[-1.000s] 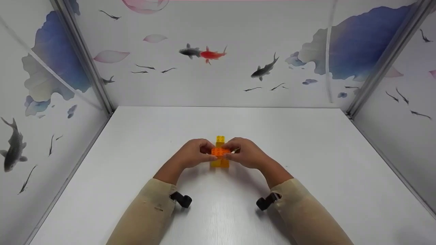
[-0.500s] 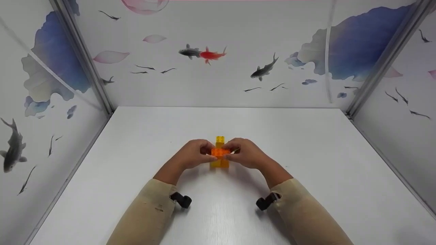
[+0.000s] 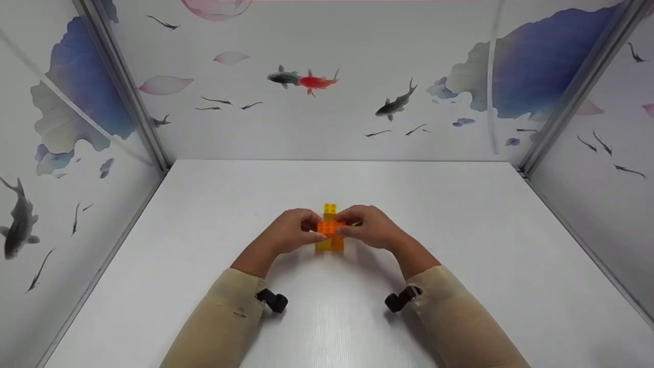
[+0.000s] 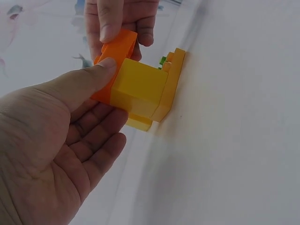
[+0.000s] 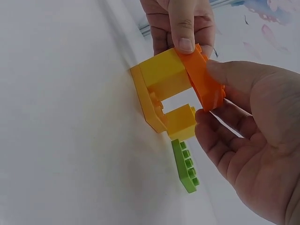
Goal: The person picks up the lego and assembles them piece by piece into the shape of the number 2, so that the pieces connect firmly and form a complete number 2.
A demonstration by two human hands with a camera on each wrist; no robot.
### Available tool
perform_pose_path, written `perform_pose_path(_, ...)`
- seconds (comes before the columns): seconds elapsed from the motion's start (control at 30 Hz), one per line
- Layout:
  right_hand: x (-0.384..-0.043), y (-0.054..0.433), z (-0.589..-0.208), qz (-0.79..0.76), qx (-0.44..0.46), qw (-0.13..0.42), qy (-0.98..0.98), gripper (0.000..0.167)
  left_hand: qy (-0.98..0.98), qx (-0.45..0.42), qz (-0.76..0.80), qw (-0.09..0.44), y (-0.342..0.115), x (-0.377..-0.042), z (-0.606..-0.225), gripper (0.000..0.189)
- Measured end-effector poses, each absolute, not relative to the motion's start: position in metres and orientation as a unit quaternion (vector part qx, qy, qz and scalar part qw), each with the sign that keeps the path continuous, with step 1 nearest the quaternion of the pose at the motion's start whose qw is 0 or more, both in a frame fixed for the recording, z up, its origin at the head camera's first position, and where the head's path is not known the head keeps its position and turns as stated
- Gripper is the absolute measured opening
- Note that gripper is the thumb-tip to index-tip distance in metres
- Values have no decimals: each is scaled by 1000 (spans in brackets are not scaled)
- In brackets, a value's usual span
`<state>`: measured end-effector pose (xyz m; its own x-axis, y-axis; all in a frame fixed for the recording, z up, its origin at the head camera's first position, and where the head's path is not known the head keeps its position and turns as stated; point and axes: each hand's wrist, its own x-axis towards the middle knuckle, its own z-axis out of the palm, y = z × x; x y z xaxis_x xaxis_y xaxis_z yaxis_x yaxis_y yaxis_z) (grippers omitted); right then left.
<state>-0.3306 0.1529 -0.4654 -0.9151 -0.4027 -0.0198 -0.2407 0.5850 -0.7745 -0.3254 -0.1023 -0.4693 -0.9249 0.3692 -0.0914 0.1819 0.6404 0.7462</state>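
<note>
An orange toy brick [image 3: 328, 228] lies on top of a yellow block [image 4: 140, 82], which stands on a flat yellow-orange base brick [image 4: 172, 89]. My left hand [image 3: 292, 231] pinches the orange brick's left end, thumb at the near side and fingers behind, over the yellow block. At the overhanging right end, my right hand [image 3: 372, 228] pinches the same brick between thumb and fingers. In the right wrist view, a narrow gap shows along the orange brick's underside next to the yellow block. Fingers hide part of the brick's far side.
Another yellow brick [image 5: 182, 121] stands upright behind the held one. A green studded brick [image 5: 184, 166] lies low beside it, mostly hidden by my right hand in the head view. White table [image 3: 327, 317] surrounds the bricks; printed wall panels [image 3: 327, 128] enclose it.
My right hand has shifted slightly up and left, its thumb now further over the orange brick's right end. The left hand and the bricks look nearly still.
</note>
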Motion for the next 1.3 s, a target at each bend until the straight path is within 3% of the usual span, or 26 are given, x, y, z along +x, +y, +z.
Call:
perform_pose_path(0.27,-350,158,-459,-476,-87,77,872,39,898,149,395,121,-101,-326,-469,32)
perform_pose_path(1.03,-390,132,-470,-382,-72,133,912,52,902,140,391,121,-100,-325,-471,31)
perform_pose_path(1.3,-389,132,-478,-401,-65,129,905,39,903,152,384,114,-101,-326,-471,32)
